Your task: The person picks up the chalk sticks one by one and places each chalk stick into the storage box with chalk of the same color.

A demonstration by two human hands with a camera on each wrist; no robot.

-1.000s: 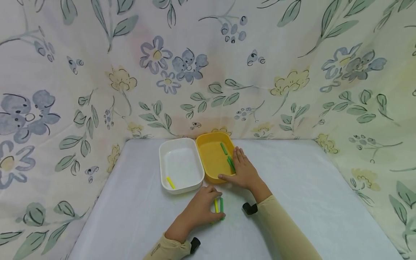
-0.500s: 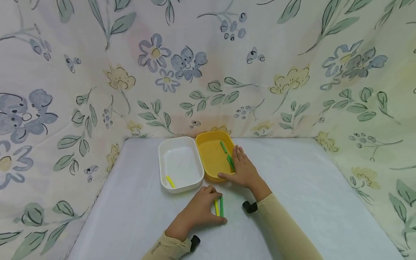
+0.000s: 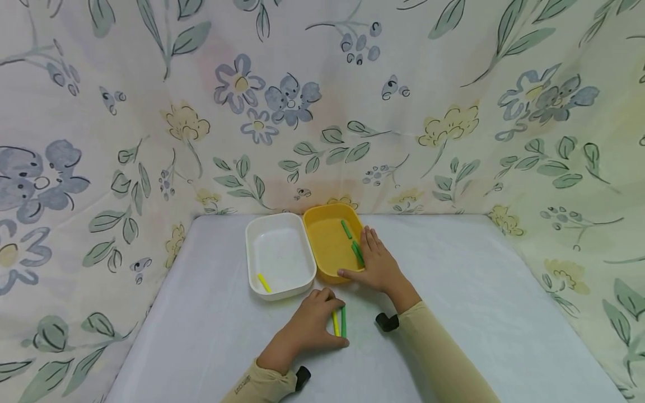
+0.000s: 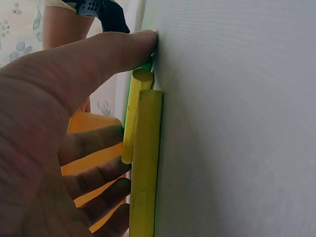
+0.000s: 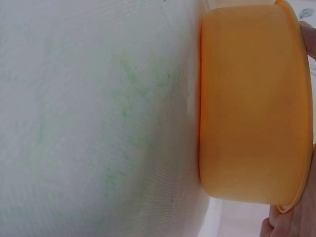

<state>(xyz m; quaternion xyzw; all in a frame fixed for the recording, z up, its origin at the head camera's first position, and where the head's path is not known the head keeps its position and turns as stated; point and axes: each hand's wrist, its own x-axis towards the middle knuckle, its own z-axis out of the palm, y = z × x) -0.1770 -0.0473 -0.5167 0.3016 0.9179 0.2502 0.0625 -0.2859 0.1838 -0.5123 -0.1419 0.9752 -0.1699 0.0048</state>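
Note:
My left hand (image 3: 312, 322) is low over the table. Its thumb and forefinger span a green chalk stick (image 3: 344, 321), one at either end. Beside that lies a yellow chalk stick (image 3: 336, 323), under the curve of the hand. In the left wrist view a second yellow chalk stick (image 4: 146, 163) lies closer to the camera, while the thumb mostly covers the green one. My right hand (image 3: 378, 267) rests against the near right corner of the yellow tray (image 3: 330, 240), fingers straight along its side, thumb at the near rim. Several green chalk sticks (image 3: 358, 253) lie inside.
A white tray (image 3: 280, 246) stands touching the yellow one on its left, with one yellow chalk stick (image 3: 264, 282) in it. Faint green smears mark the white tablecloth (image 5: 123, 113). Behind the table hangs a floral cloth (image 3: 322, 112).
The left thumb moved off the green chalk stick, out past its near end, then drew in slightly against that end. The right hand and both trays have stayed in place.

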